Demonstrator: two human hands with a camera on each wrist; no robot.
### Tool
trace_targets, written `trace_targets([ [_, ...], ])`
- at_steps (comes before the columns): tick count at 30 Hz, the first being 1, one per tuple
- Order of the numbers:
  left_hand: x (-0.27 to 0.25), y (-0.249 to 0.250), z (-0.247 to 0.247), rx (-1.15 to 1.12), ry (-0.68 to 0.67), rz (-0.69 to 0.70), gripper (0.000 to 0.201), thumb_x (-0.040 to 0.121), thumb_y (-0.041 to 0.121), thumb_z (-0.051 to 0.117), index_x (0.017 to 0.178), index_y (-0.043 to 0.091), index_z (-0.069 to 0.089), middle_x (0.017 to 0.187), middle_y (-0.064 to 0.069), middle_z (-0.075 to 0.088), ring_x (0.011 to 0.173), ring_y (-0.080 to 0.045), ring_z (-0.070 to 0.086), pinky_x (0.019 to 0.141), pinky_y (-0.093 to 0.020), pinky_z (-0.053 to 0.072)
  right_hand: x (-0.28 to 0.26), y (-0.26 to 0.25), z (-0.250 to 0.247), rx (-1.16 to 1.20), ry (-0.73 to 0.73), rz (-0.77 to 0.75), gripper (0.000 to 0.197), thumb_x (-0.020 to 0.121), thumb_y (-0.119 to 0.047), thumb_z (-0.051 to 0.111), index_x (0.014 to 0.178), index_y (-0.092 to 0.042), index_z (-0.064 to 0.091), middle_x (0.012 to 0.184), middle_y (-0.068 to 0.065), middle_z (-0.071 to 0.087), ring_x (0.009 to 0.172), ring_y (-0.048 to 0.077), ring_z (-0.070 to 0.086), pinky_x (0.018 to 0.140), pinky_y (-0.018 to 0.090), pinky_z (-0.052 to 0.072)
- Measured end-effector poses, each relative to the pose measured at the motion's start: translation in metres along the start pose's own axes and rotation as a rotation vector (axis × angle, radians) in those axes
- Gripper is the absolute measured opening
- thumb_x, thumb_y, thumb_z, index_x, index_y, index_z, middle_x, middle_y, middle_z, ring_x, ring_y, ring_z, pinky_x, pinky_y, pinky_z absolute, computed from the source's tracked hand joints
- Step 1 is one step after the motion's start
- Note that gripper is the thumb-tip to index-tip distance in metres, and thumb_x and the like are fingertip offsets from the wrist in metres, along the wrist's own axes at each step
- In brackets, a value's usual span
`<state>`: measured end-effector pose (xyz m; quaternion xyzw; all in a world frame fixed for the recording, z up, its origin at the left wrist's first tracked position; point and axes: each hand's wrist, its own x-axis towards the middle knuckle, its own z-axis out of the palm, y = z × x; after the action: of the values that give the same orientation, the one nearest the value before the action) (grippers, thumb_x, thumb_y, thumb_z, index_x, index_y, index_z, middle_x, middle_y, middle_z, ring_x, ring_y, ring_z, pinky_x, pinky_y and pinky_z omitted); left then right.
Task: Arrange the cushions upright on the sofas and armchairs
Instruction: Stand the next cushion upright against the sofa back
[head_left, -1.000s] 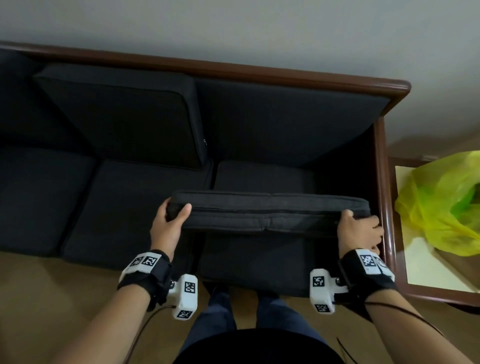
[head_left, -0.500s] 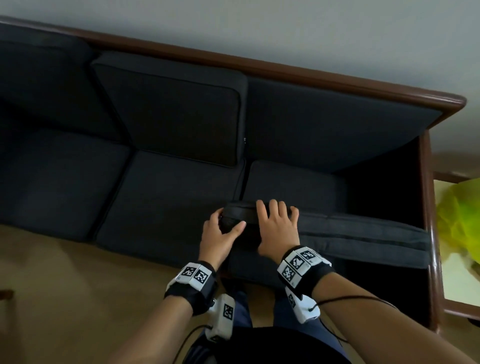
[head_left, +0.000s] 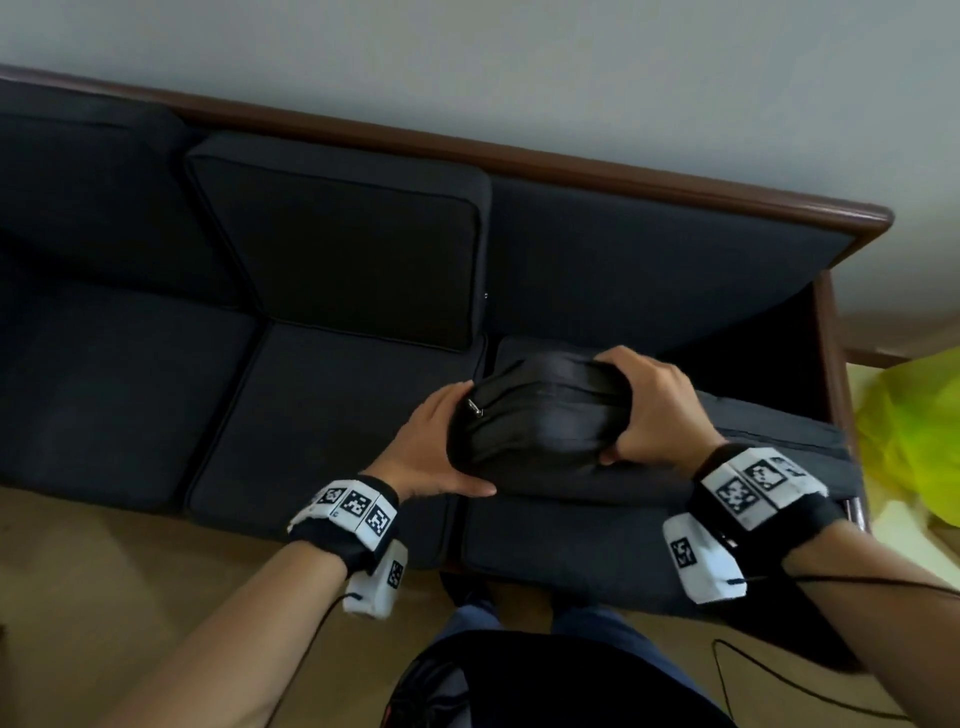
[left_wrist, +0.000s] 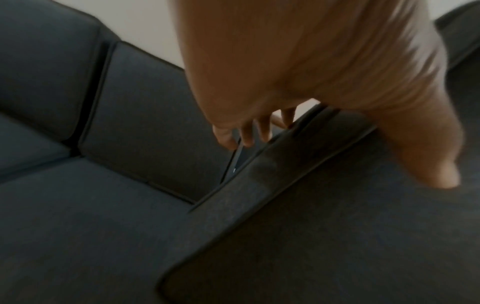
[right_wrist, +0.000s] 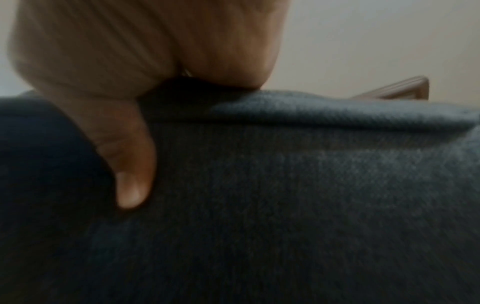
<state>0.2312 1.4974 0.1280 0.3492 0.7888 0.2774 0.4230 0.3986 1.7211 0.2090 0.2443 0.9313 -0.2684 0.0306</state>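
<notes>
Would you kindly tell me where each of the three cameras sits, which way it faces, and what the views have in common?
Head: worn on the head, looking down at the dark grey sofa; both forearms, left hand and right hand grip the loose dark grey cushion.
Left wrist: looks along the left hand at the cushion's edge.
Right wrist: close behind the right hand, thumb pressed into the fabric.
Shared: all show that cushion.

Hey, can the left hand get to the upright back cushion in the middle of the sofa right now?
Probably not yet: the left hand is gripping the loose cushion. Otherwise nothing blocks the upright cushion.
</notes>
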Motion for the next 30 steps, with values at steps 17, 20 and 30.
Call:
trace_targets([
  [17, 0.041, 0.148, 0.015, 0.675, 0.171, 0.329, 0.119, 0.043, 0.062, 0.088, 0.146, 0.03, 0.038, 0.134, 0.007, 0.053, 0.122, -0.017, 0.048, 0.107, -0.038, 0.034, -0.053, 0.121, -0.002, 0.527, 0.177, 0.12, 0.117, 0.044, -0.014, 0.087, 0.133, -0.061, 0.028, 0.127, -0.011, 0.059, 0.121, 0.021, 0.059, 0.098, 0.024, 0.049],
  [20, 0.062, 0.176, 0.04, 0.749, 0.161, 0.341, 0.12, 0.046, 0.066, 0.085, 0.148, 0.029, 0.035, 0.135, 0.005, 0.051, 0.123, -0.02, 0.048, 0.107, -0.04, 0.034, -0.06, 0.135, -0.024, 0.436, 0.245, 0.168, 0.123, 0.042, -0.017, 0.087, 0.151, -0.024, 0.029, 0.143, 0.004, 0.05, 0.131, 0.023, 0.049, 0.106, 0.035, 0.042],
  [30, 0.072, 0.196, 0.061, 0.813, 0.149, 0.341, 0.123, 0.057, 0.069, 0.079, 0.155, 0.024, 0.021, 0.152, 0.002, 0.038, 0.137, -0.021, 0.038, 0.111, -0.041, 0.025, -0.04, 0.098, -0.034, -0.314, 0.224, 0.193, 0.107, 0.037, -0.043, 0.08, 0.138, -0.023, 0.049, 0.132, 0.004, 0.056, 0.127, 0.042, 0.045, 0.097, 0.059, 0.04],
])
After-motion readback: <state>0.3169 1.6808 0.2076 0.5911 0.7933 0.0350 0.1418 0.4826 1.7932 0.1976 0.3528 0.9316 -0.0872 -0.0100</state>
